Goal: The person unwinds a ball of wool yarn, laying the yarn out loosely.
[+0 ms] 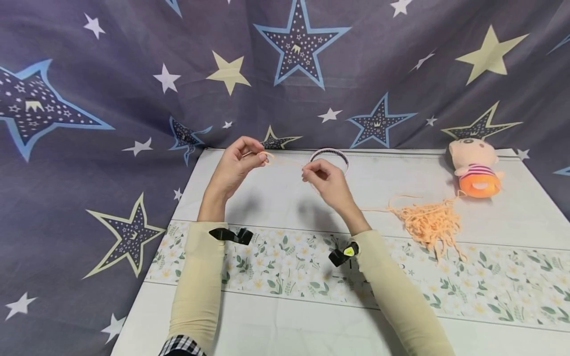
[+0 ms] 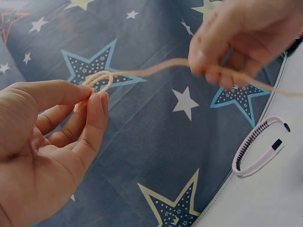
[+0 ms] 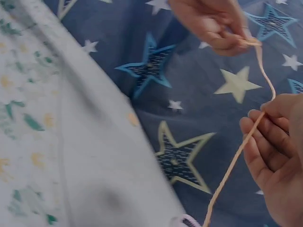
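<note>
My left hand (image 1: pixel 236 165) pinches a small loop of peach yarn (image 2: pixel 106 79) between thumb and fingertips, raised above the table. From that loop the strand runs across to my right hand (image 1: pixel 327 183), which pinches it between thumb and forefinger. Past the right hand, the yarn (image 3: pixel 227 177) hangs down in the right wrist view. On the table to the right lies a loose tangled heap of the same yarn (image 1: pixel 429 222), with a strand trailing from it toward the right hand.
Behind the right hand lies a pale pink headband (image 2: pixel 258 163) with dark teeth. A plush doll (image 1: pixel 476 165) in orange and stripes sits at the back right. A star-patterned curtain (image 1: pixel 378 64) hangs behind the white table (image 1: pixel 285 316), which has a floral band.
</note>
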A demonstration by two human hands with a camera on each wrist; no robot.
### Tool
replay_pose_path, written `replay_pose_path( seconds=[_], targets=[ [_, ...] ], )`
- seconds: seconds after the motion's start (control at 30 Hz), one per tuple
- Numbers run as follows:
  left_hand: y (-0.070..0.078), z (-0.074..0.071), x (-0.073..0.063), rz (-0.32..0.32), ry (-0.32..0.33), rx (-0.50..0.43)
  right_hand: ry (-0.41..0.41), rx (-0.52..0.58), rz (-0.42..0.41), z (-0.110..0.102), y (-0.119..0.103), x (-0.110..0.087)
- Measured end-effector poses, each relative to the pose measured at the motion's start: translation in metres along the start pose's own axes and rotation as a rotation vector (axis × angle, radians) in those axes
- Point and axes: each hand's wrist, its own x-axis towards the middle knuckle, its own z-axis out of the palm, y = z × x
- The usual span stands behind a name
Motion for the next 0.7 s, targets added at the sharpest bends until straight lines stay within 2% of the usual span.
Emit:
replay_pose_path(
  seconds=[0.07,0.2,0.27,0.37,0.47,0.7],
  targets=[
    [0.000,0.000,-0.001,-0.003,0.005,0.007,0.057,0.049,-0.010,-0.009,-0.009,0.001],
    [0.000,-0.001,-0.002,-0.005,0.002,0.018,0.162,0.075,-0.041,-0.029,-0.033,0.000],
    [0.000,-0.002,-0.003,-0.004,-0.002,0.019,0.193,0.059,-0.062,-0.036,-0.045,-0.001],
    [0.000,-0.002,-0.003,-0.001,-0.005,0.019,0.228,0.062,-0.090,-0.046,-0.051,-0.002],
    [-0.001,-0.004,-0.003,0.000,0.000,0.024,0.258,0.075,-0.117,-0.057,-0.051,-0.003],
    [-0.004,-0.008,-0.003,-0.001,0.020,0.031,0.323,0.113,-0.144,-0.091,-0.026,-0.006]
  ],
)
